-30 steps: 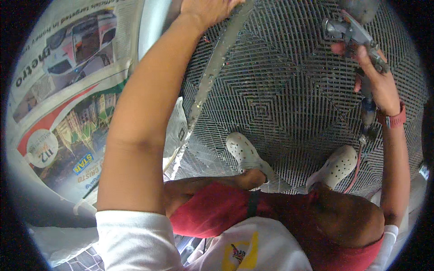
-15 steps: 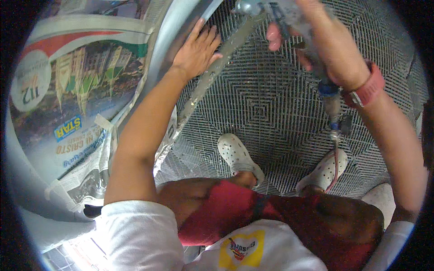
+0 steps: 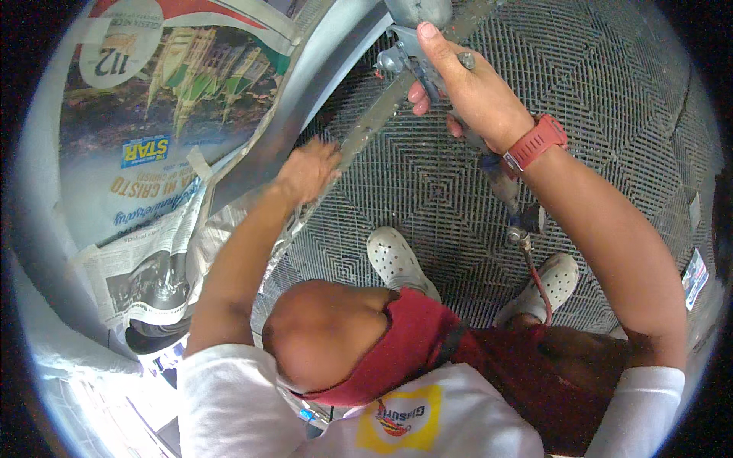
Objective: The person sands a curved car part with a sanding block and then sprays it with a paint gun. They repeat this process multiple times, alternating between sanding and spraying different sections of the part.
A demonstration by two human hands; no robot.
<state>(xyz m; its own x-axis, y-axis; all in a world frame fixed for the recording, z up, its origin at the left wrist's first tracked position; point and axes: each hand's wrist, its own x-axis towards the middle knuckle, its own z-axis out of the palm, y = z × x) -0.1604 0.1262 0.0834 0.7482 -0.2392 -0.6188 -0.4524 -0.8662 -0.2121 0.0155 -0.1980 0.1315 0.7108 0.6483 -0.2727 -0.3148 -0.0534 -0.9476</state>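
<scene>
My right hand [image 3: 481,95] grips a metal spray gun [image 3: 422,62] at the top of the view. Its rounded cup [image 3: 421,9] is partly cut off by the upper edge. Below the handle hangs an inline air fitting [image 3: 502,187], joined to a thin red hose [image 3: 537,286]. My left hand [image 3: 309,172], slightly blurred, has its fingers stretched out beside a speckled grey strip [image 3: 374,118] under the pale car panel [image 3: 343,57]. Whether it touches the strip I cannot tell.
Taped newspaper [image 3: 206,91] covers much of the bodywork on the left. Grey ribbed matting [image 3: 450,183] lies underfoot, with my white clogs [image 3: 395,256] on it. The hose runs down by the right clog [image 3: 561,278].
My left hand has come off the pale panel and moved down toward me. The spray gun in my right hand has shifted left and lower in view. The view itself has shifted too.
</scene>
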